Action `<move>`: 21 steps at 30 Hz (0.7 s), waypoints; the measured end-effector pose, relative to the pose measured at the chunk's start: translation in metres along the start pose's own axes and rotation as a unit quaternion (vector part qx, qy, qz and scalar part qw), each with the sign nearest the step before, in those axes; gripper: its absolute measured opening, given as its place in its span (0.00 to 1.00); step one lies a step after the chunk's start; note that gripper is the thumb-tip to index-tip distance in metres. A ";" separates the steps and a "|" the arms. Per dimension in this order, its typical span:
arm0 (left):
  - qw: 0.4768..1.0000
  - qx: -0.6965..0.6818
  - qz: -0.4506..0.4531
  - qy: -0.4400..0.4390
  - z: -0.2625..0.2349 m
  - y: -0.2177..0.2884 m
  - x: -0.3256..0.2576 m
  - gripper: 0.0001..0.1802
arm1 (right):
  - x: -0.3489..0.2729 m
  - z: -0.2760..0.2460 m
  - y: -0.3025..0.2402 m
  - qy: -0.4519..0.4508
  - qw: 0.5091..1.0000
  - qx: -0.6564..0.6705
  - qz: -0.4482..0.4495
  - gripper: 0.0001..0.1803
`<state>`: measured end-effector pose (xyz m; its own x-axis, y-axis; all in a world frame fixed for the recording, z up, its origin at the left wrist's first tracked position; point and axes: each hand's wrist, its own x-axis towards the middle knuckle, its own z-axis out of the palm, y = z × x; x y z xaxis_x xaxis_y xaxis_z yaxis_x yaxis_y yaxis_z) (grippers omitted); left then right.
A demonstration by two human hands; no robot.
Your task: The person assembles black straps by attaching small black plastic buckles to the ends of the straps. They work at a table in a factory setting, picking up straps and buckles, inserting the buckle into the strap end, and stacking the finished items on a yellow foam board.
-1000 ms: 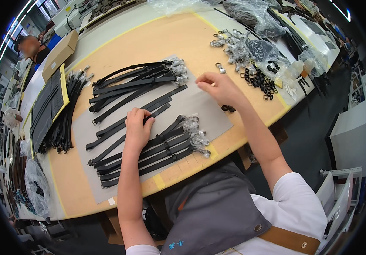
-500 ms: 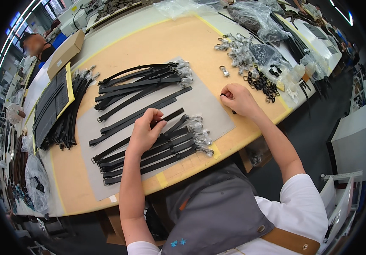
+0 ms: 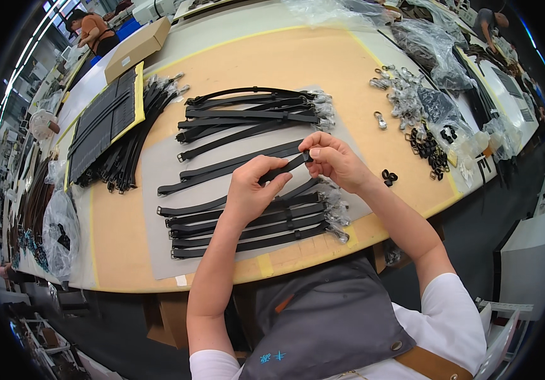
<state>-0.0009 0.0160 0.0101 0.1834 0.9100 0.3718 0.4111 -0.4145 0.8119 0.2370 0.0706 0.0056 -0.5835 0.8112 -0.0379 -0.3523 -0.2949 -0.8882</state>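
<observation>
My left hand (image 3: pixel 252 189) pinches a black strap (image 3: pixel 294 163) a little short of its free end. At that end the fingers of my right hand (image 3: pixel 338 163) close on a small black loop (image 3: pixel 306 156), which sits around or against the strap tip; I cannot tell which. Beneath my hands, other black straps (image 3: pixel 219 171) with buckles lie on a grey sheet (image 3: pixel 152 237). Straps with plastic-wrapped metal clasps form an upper group (image 3: pixel 253 118) and a lower group (image 3: pixel 253 233). Several loose black loops (image 3: pixel 388 178) lie right of my right hand.
Toward the right are a pile of black loops (image 3: pixel 429 152), a heap of metal clasps (image 3: pixel 405 95) and a single clasp (image 3: pixel 381 120). At left, a yellow-edged board (image 3: pixel 105 120) leans over more straps (image 3: pixel 143 145). A cardboard box (image 3: pixel 138 49) stands behind. Another person (image 3: pixel 95 33) works farther back.
My right hand has moved left from the table's right side to the strap's end. My left hand has raised the strap toward it. Black loops now show where my right hand was. The view has shifted.
</observation>
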 end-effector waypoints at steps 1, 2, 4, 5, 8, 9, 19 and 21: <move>1.000 0.018 0.000 0.002 0.000 -0.001 0.000 0.14 | 0.000 -0.003 0.001 0.001 1.000 -0.007 0.001 0.11; 0.999 0.035 0.001 0.004 0.000 -0.002 0.001 0.13 | -0.001 -0.005 0.002 0.002 1.000 -0.014 0.001 0.12; 0.997 0.075 0.013 0.006 0.002 -0.001 0.002 0.13 | -0.002 -0.007 0.004 0.020 0.999 -0.033 0.007 0.12; 0.995 0.095 0.020 0.007 0.003 -0.001 0.003 0.13 | -0.003 -0.008 0.005 0.029 0.999 -0.042 0.010 0.13; 0.990 0.131 0.045 0.004 0.007 -0.001 0.002 0.12 | -0.001 -0.015 0.010 0.028 0.991 -0.133 -0.010 0.13; 0.990 0.133 0.049 0.005 0.007 -0.002 0.001 0.13 | -0.001 -0.017 0.013 0.029 0.990 -0.136 -0.018 0.13; 0.996 0.070 0.025 0.046 0.000 0.004 0.004 0.14 | -0.005 -0.014 -0.001 0.004 0.997 0.050 0.050 0.18; 0.996 0.071 0.026 0.039 -0.001 0.006 0.004 0.14 | -0.005 -0.015 0.000 -0.009 0.995 0.079 0.067 0.18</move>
<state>0.0016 0.0167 0.0167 0.1395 0.8823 0.4496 0.5259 -0.4507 0.7213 0.2511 0.0738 -0.0016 -0.6457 0.7505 -0.1407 -0.3807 -0.4762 -0.7927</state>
